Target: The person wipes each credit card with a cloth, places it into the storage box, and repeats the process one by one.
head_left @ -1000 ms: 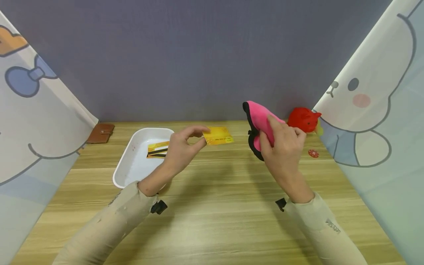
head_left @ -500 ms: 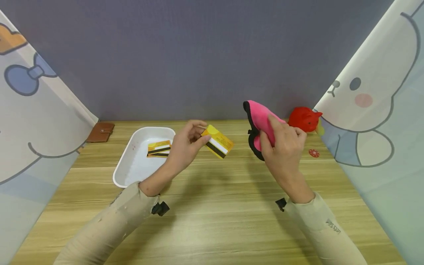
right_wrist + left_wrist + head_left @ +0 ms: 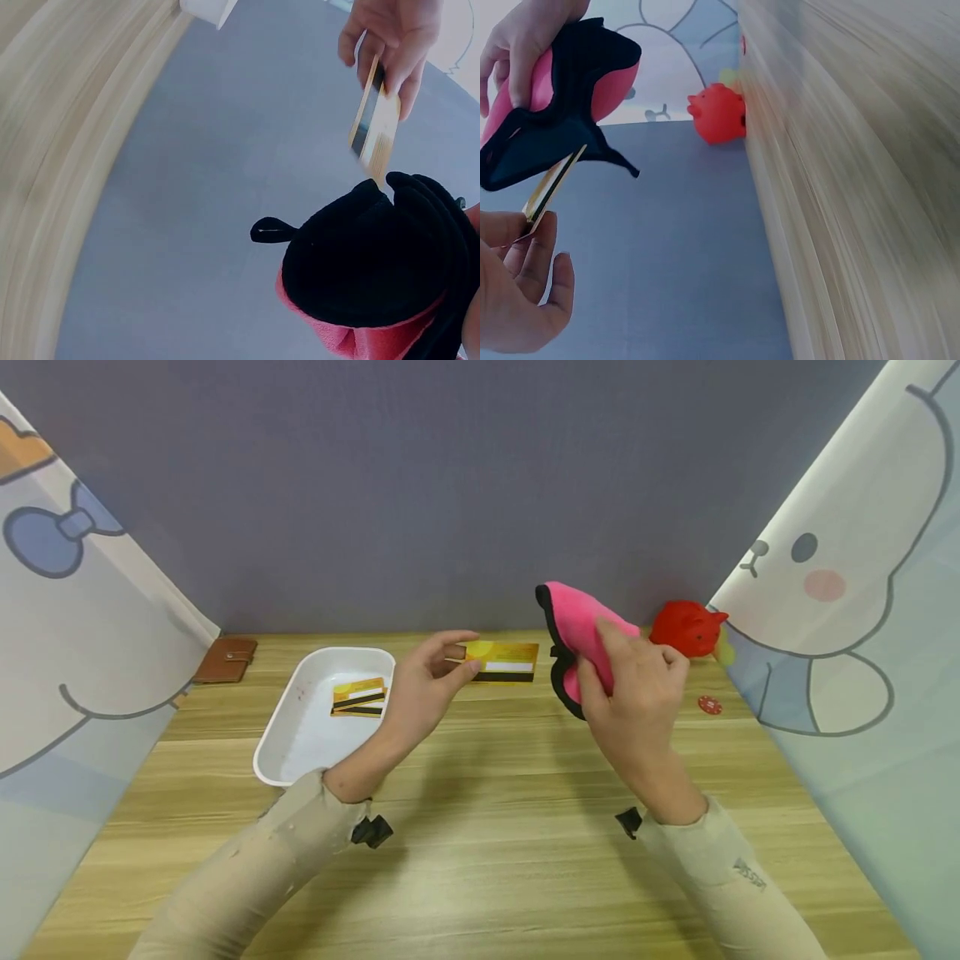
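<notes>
My left hand (image 3: 422, 693) pinches a yellow bank card (image 3: 512, 663) by its left end, between thumb and fingers. Its striped side faces the head camera, and its free end points at the pouch. My right hand (image 3: 643, 706) grips a soft pink pouch (image 3: 573, 610) with black trim, above the table. From the right wrist, the pouch's black-lined mouth (image 3: 360, 262) shows spread wide, with the card (image 3: 376, 124) close by its edge. Whether card and pouch touch, I cannot tell. Several similar cards (image 3: 358, 695) lie overlapped in a white tray (image 3: 272, 735) at left.
A brown wallet (image 3: 227, 660) lies at the far left by the back wall. On the right sit a red piggy bank (image 3: 686, 629), a yellow-green thing (image 3: 724, 652) partly behind it, and a red poker chip (image 3: 709, 704). Printed panels (image 3: 832, 610) flank the table.
The card has turned over from its plain yellow face to its striped back, then levelled out. My right hand has brought the pouch slightly left, nearer the card.
</notes>
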Motion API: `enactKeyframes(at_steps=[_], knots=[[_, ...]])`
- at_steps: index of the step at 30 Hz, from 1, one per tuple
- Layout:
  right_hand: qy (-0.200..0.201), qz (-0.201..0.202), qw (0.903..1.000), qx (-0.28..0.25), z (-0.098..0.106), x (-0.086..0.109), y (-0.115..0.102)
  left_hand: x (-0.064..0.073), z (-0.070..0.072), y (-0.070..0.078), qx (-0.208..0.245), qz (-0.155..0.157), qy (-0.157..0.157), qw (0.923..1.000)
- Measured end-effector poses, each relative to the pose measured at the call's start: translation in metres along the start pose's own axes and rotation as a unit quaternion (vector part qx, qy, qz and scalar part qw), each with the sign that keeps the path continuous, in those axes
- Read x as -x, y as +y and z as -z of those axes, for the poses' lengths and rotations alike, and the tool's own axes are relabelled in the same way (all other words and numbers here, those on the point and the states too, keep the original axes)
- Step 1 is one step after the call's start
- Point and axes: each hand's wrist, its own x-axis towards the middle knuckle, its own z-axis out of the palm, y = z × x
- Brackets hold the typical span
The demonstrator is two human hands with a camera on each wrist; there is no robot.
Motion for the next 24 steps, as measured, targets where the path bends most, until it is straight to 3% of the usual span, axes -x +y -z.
enactKeyframes(at_steps=[7,15,24], knots=[[-0.008,0.034,0.9993,-0.014,-0.007,0.003,-0.019,0.0,-0.013,0.003,0.03,-0.03,0.01,0.999],[-0.035,0.07,0.9967,-0.02,-0.019,0.015,-0.034,0.002,-0.034,0.006,0.07,-0.058,-0.003,0.9959],[-0.047,0.048,0.9977,0.009,-0.019,0.015,-0.019,0.007,-0.031,0.01,0.067,-0.025,-0.003,0.9974]])
